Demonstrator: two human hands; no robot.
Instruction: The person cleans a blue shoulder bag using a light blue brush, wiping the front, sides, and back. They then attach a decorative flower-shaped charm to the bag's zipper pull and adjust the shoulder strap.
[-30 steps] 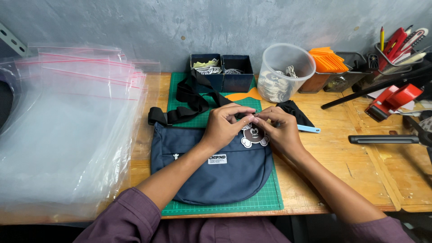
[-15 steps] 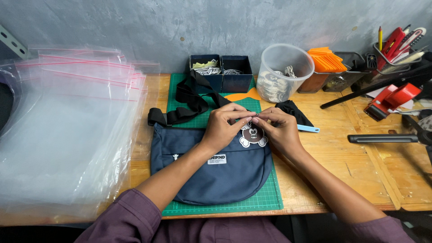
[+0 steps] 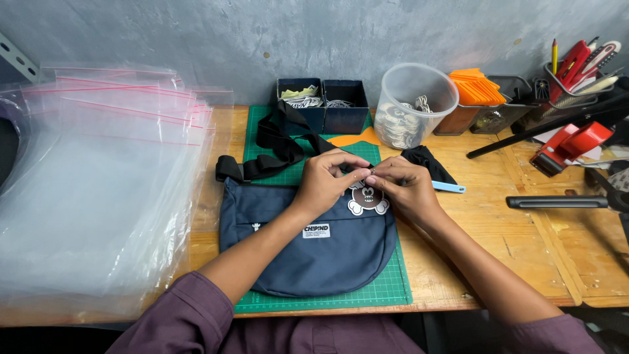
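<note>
The wooden tabletop [image 3: 498, 255] carries everything, and the navy sling bag [image 3: 308, 242] is the landmark to read it by. Left of the bag lies a broad stack of clear zip bags [image 3: 98, 196], fanned so each red-lined mouth shows, probably so that one can be drawn off at a time. Under the bag sits a green cutting mat [image 3: 393, 288], which gives it a flat, clean bed. The bag lies face up with its rounded bottom toward the person and its black strap [image 3: 275, 151] bundled just behind its top edge, out of the way of the hands. Behind the bag stand a dark two-part box [image 3: 324, 108] and a clear plastic tub [image 3: 416, 105]; further right of it are orange cards [image 3: 477, 86], a pen holder [image 3: 576, 75] and a red tape dispenser [image 3: 573, 145], all within reach. At the bag's upper right corner the left hand [image 3: 324, 183] and right hand [image 3: 406, 187] meet, fingertips pinched together on something small at the top of the round cartoon tag [image 3: 367, 198], which rests on the bag's front; what the grip of each hand clamps is too small to make out, perhaps the tag's fastener.
</note>
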